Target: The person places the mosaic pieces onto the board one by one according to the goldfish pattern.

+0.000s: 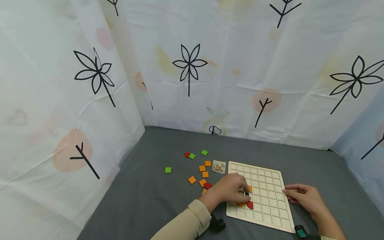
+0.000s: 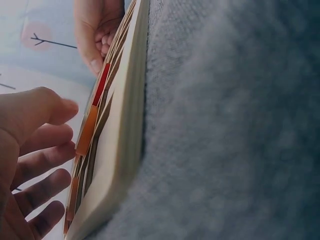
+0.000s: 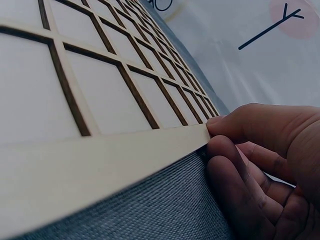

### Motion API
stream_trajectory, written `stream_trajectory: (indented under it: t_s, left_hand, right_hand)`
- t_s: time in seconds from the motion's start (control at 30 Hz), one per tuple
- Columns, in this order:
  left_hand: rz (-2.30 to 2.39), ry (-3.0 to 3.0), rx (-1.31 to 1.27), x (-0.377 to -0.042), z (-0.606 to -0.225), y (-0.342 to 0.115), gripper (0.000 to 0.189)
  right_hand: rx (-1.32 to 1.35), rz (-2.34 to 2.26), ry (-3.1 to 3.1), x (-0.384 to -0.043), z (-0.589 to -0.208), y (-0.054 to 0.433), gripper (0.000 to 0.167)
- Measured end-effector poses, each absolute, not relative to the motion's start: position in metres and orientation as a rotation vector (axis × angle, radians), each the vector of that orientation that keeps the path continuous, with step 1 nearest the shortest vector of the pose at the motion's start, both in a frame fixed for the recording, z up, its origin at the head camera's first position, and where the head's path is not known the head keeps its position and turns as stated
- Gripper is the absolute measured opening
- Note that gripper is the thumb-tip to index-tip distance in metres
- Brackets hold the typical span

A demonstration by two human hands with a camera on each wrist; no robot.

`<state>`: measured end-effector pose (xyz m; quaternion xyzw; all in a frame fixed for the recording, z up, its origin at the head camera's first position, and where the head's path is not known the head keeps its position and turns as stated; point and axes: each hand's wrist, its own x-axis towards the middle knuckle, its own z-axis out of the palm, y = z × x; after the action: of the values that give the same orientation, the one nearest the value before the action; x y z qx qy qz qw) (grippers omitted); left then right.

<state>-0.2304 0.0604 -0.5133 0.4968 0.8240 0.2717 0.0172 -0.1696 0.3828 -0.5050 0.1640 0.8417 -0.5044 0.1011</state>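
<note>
A pale wooden grid board (image 1: 271, 200) lies on the grey cloth. My left hand (image 1: 229, 189) is over its left part, fingers bent downward. Between thumb and fingers, in the head view, shows a small black-and-white piece (image 1: 247, 194). The left wrist view shows the left hand (image 2: 37, 150) with thumb and fingers apart and nothing visibly pinched. Close by on the board sit a red piece (image 1: 250, 205) and an orange square tile (image 1: 250, 189). At the board's right edge my right hand (image 1: 304, 197) pinches the rim between thumb (image 3: 235, 125) and forefinger.
Left of the board are scattered orange tiles (image 1: 192, 180), several in number, green tiles (image 1: 168, 170) and red pieces (image 1: 207, 185). A small pattern card (image 1: 219, 167) lies beside the board's upper left corner. Printed cloth walls (image 1: 192, 110) stand behind.
</note>
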Motion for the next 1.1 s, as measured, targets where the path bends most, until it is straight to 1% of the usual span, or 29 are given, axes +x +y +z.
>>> stream_trajectory:
  t_s: [0.47, 0.77, 1.1]
  left_hand:
    - [0.795, 2.669, 1.609, -0.2278, -0.5167, 0.0577, 0.015]
    - [0.705, 2.7, 1.615, -0.2243, -0.5162, 0.0619, 0.013]
    - [0.794, 2.665, 1.587, -0.228, -0.5202, 0.0578, 0.012]
  right_hand:
    - [0.488, -1.487, 2.491, -0.1688, -0.5067, 0.3832, 0.047]
    - [0.485, -1.478, 2.501, -0.1689, -0.507, 0.3824, 0.047]
    - [0.49, -1.483, 2.504, -0.168, -0.5073, 0.3818, 0.047]
